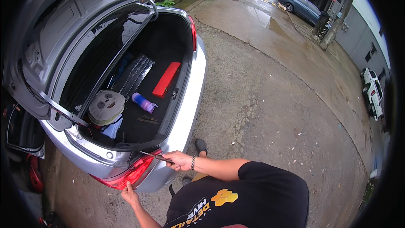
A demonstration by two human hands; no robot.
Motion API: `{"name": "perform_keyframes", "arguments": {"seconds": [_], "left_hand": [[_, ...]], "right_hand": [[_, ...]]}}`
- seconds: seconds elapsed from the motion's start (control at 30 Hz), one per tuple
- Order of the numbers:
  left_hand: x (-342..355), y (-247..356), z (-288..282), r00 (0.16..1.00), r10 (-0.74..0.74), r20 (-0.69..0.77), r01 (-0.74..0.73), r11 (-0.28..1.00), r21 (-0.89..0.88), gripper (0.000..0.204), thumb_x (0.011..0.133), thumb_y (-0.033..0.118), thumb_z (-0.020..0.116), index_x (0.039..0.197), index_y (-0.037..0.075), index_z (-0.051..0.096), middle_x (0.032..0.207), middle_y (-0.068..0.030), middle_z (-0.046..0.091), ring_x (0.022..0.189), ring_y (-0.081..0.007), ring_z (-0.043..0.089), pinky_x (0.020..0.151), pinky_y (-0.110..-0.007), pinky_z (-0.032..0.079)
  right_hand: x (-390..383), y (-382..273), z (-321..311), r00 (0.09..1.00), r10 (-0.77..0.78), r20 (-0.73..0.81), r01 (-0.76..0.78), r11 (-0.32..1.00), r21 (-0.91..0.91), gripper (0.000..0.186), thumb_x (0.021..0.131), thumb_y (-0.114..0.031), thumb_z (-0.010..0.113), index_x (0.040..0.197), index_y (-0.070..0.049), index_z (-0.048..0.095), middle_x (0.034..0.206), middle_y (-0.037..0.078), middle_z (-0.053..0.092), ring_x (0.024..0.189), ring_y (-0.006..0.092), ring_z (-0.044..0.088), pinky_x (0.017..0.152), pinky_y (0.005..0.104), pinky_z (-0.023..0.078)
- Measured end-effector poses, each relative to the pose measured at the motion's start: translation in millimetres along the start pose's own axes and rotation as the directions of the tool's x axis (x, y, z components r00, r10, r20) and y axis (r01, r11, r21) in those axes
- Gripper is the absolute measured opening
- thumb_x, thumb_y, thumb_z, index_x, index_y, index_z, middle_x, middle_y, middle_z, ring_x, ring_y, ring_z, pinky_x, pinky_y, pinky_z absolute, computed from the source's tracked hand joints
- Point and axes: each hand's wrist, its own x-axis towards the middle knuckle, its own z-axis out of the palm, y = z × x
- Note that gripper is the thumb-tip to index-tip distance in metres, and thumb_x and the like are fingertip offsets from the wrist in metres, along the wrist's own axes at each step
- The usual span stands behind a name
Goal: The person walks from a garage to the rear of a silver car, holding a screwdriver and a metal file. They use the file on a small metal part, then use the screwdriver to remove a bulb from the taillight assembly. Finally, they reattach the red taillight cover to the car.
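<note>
My right hand point(180, 161) is closed round the dark handle of a screwdriver point(161, 157). Its thin shaft points left, with the tip at the dark gap along the upper edge of a red tail light point(130, 174). The light sits at the rear corner of a silver car point(185, 123) whose boot is raised. At the light's lower edge is my left hand point(130, 194), fingers curled and thumb up against the lens; the far side of its grip is hidden.
In the boot lie a red case point(167, 79), a purple-blue bottle point(144, 102), a round face-patterned bag point(106, 107), a shiny black package point(134, 76) and some small tools point(148, 120). The boot lid point(76, 21) rises at left. Wet concrete point(270, 122) spreads right, with parked cars point(300, 5) beyond.
</note>
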Motion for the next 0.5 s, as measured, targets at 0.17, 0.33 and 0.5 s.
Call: {"name": "perform_keyframes", "arguments": {"seconds": [0.17, 0.33, 0.5], "left_hand": [[4.7, -4.5, -1.5, 1.0, 0.027, -0.004, -0.027, 0.999, -0.022, 0.053, 0.097, 0.038, 0.068, 0.066, -0.004, 0.068, 0.057, -0.0065, 0.062, 0.055, -0.0122, 0.052, 0.057, -0.031, 0.04], [2.0, -5.0, -1.5, 0.999, 0.045, 0.019, -0.044, 0.998, -0.045, 0.052, 0.098, 0.036, 0.067, 0.065, -0.004, 0.068, 0.057, -0.0069, 0.061, 0.055, -0.0126, 0.052, 0.056, -0.031, 0.04], [-1.0, -5.9, -3.2, 0.999, -0.028, 0.019, 0.029, 0.997, -0.078, 0.049, 0.098, 0.033, 0.067, 0.068, -0.005, 0.069, 0.058, -0.0064, 0.062, 0.056, -0.0127, 0.055, 0.059, -0.031, 0.044]], "right_hand": [[-2.6, 7.7, 37.3, 0.801, -0.597, -0.047, 0.205, 0.348, -0.915, 0.04, 0.1, -0.032, 0.059, 0.129, -0.005, 0.056, 0.091, 0.014, 0.072, 0.083, 0.0328, 0.07, 0.077, 0.0425, 0.052], [-17.2, -0.3, 43.2, 0.802, -0.588, -0.103, 0.154, 0.37, -0.916, 0.042, 0.1, -0.032, 0.057, 0.135, -0.009, 0.056, 0.104, 0.021, 0.071, 0.099, 0.0412, 0.067, 0.086, 0.0473, 0.052], [-2.3, -1.5, 38.0, 0.841, -0.531, -0.104, 0.167, 0.438, -0.883, 0.043, 0.101, -0.034, 0.056, 0.139, -0.012, 0.058, 0.111, 0.025, 0.069, 0.105, 0.0412, 0.066, 0.09, 0.0461, 0.051]]}}
